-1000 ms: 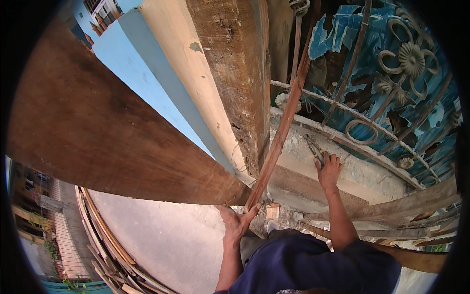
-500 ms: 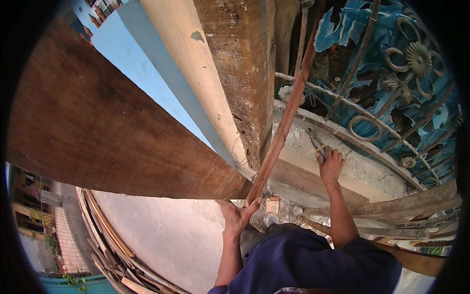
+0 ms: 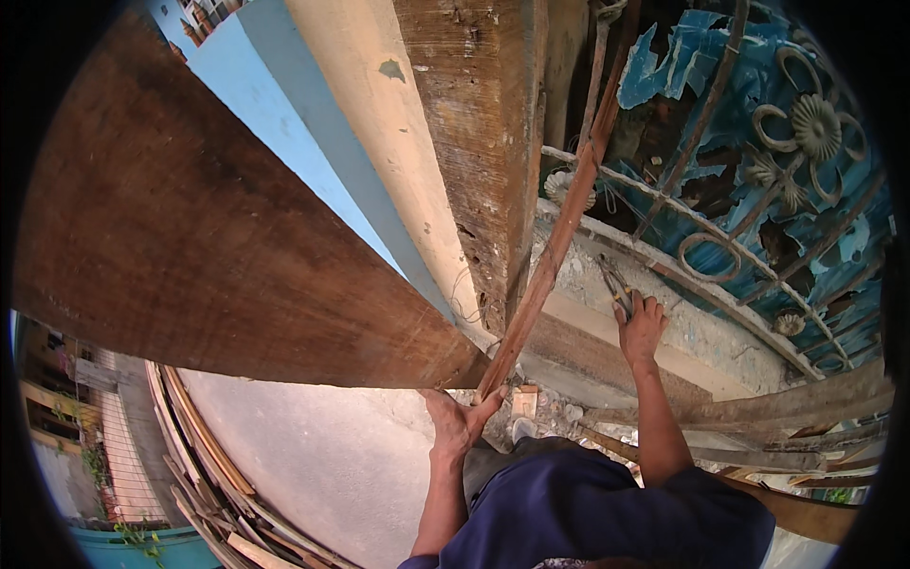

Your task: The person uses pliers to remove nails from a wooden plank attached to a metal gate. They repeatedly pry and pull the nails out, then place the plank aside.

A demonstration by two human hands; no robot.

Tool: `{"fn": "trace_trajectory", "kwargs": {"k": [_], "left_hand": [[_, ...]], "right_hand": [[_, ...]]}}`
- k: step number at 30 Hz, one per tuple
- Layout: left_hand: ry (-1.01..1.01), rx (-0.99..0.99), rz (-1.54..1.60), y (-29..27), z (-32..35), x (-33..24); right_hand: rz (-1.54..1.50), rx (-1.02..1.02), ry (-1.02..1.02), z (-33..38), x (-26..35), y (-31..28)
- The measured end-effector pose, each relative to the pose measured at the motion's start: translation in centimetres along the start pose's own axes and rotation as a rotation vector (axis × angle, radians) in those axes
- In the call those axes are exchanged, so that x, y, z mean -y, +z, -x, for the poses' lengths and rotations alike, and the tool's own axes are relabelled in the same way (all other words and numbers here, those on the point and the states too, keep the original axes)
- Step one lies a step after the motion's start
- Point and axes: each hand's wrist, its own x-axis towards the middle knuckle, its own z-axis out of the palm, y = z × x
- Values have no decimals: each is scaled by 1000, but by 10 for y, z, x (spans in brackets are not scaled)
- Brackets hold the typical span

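Observation:
My left hand (image 3: pixel 455 422) is at the bottom corner of a large brown wooden board (image 3: pixel 237 247). Its thumb presses by the lower end of a reddish wooden strip (image 3: pixel 545 275), while the other fingers pass out of sight behind the board's edge. The strip leans up and away to the right, against an iron grille (image 3: pixel 682 209). Over to the right, my right hand (image 3: pixel 643 327) is closed round the handles of a pair of pliers (image 3: pixel 616 287). The jaws point away from me, over a rough concrete ledge (image 3: pixel 730 337).
A thick wooden post (image 3: pixel 479 142) stands ahead, beside a cream and blue wall (image 3: pixel 370 133). Torn blue sheeting (image 3: pixel 682 57) hangs behind the grille. Long planks (image 3: pixel 758 408) lie at the right, and a stack of wood strips (image 3: pixel 218 455) at the lower left. Rubble (image 3: pixel 559 408) lies near my feet.
The whole view has shifted slightly. Both hands keep their holds, and the board, strip and pliers stay in nearly the same places.

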Motion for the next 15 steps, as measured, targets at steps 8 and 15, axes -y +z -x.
{"fn": "trace_trajectory", "kwargs": {"k": [8, 15], "left_hand": [[61, -40, -21, 3, 1, 10], [1, 9, 20, 3, 0, 5]], "right_hand": [[8, 2, 0, 1, 2, -1], [2, -32, -25, 2, -3, 4]]}}
